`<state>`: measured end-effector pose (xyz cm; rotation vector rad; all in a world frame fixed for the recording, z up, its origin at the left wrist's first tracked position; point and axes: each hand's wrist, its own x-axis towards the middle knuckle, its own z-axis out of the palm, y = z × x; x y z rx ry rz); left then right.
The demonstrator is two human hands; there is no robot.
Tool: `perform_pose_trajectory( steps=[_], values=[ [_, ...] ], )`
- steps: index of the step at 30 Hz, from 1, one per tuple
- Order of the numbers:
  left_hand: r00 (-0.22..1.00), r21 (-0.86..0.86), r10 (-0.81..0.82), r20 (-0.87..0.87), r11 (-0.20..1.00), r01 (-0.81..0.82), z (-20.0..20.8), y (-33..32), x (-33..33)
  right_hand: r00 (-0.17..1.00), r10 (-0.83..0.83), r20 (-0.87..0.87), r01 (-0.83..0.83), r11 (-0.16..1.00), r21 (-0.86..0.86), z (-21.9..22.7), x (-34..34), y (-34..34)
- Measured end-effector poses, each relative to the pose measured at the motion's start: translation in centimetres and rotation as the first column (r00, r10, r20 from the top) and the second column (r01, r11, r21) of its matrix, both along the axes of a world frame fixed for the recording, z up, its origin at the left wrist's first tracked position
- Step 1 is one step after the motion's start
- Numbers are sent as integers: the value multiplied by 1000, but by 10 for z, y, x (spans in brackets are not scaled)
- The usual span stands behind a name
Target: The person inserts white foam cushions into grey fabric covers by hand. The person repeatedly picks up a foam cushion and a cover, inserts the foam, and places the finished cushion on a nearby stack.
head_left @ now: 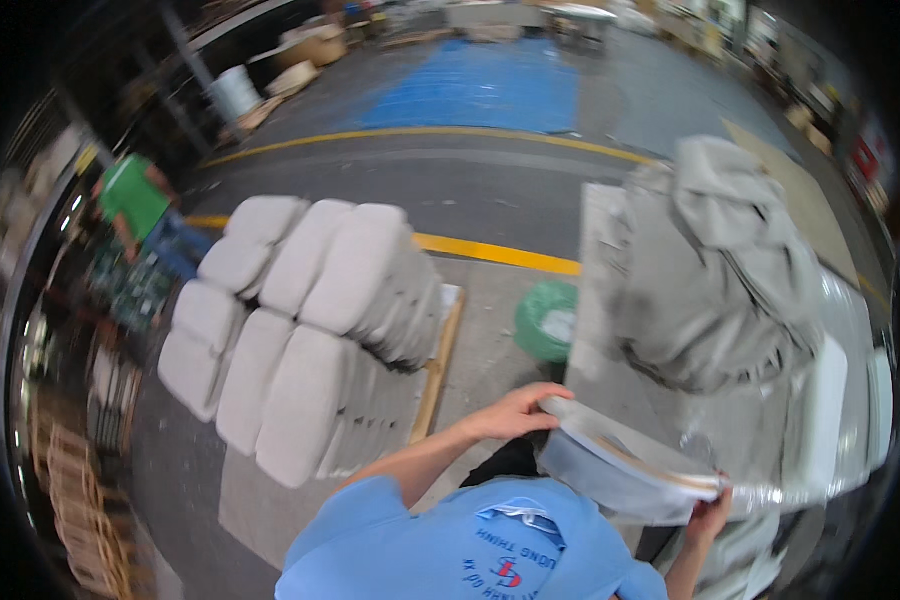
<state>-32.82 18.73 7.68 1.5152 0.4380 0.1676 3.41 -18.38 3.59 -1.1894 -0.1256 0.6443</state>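
Observation:
A padded panel point(625, 465), pale grey and white with a thin tan strip along it, is held tilted in front of my body. My left hand point(526, 411) grips its upper left corner, thumb and fingers closed over the edge. At the opposite, lower right end, my right hand point(709, 512) is closed on the panel's corner, with part of the fingers hidden. Just beyond the panel stands a work table point(610, 370) bearing a large heap of grey fabric covers point(715, 280).
To the left, stacks of pale cushions point(315, 290) rest on a wooden pallet point(436, 370). A green bag-like bin point(547, 320) stands between pallet and table. White foam pads point(825, 415) lie at the table's right. A person in green point(140, 205) is at far left.

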Motion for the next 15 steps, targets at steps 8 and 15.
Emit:
perform_pose_trajectory(
  steps=[8,15],
  values=[
    [856,-589,433,-283,626,-512,-27,-48,-11,974,67,-215,-157,885,-438,16,26,-36],
    [916,-783,266,-301,480,-396,-45,-52,-23,990,61,-130,-117,867,-485,26,-45,25]
  ],
)
